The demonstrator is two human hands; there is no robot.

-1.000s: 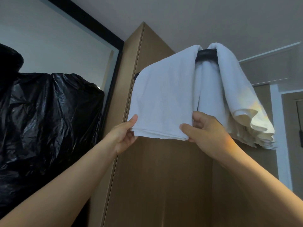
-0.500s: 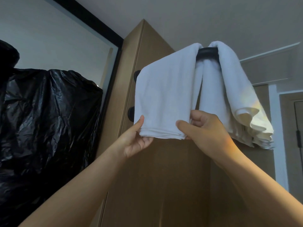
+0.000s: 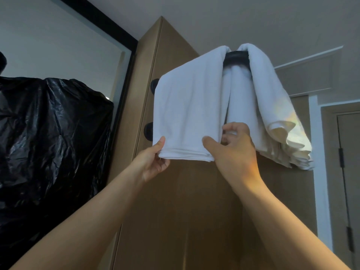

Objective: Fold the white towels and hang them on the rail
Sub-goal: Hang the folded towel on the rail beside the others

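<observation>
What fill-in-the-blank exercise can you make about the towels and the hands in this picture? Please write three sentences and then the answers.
1. The left hand and the right hand both pinch the lower edge of the flat towel, which is ____ in colour.
2. It hangs over a rail that is ____ in colour.
3. The rumpled towel hangs on the same rail, to the ____ of the flat towel.

Missing words: white; black; right.

Indoor room of a home: tall wooden wardrobe [image 3: 175, 201], white towels [image 3: 191, 114] on a black rail [image 3: 236, 57], hinged door [image 3: 349, 172], black-framed glass panel [image 3: 58, 45].
</observation>
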